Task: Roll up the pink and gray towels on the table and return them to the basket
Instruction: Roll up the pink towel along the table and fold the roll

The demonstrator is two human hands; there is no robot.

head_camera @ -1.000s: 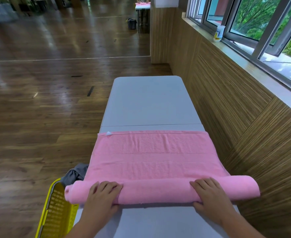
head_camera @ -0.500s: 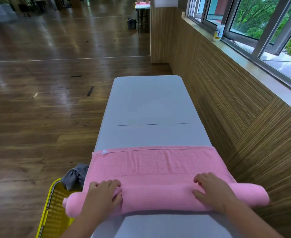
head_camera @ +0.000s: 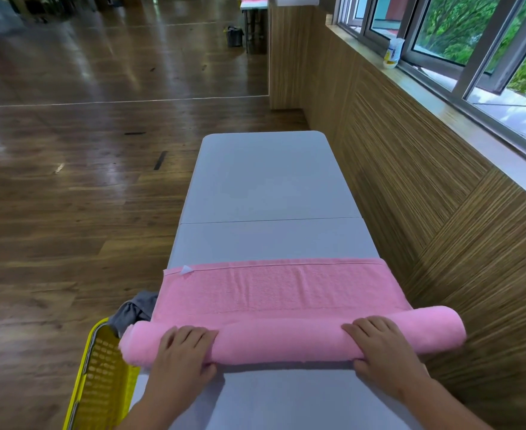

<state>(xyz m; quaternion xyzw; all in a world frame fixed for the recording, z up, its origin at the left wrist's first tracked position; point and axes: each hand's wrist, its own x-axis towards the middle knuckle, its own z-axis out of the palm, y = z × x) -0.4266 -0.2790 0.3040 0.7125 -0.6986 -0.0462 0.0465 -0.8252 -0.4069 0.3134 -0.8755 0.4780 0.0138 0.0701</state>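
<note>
Rolling of pink towel [head_camera: 280,308] in progress on gray table [head_camera: 265,178], crosswise near the close end. Rolled portion thick, lying nearest the body; flat remainder short, hemmed edge and small white tag [head_camera: 186,270] at the far side.

Left hand [head_camera: 182,352] draped over the roll toward its left end, right hand [head_camera: 383,349] toward its right end. Fingers of both curved over the top of the roll, thumbs tucked at the near underside: a loose wrap around the cloth, neither clenched nor released. Wide spacing judged deliberate, for even pressure along the length and a straight, non-tapered roll.

Both roll ends overhanging the table edges, the towel being wider than the tabletop.

Yellow basket [head_camera: 100,377] on the floor beside the table's left side, within easy reach for drop-off. Gray towel [head_camera: 133,310] bunched at the basket's far rim, unrolled; whether inside or draped over, not determinable.

Estimated remainder: a few more turns, then transfer to basket.
</note>
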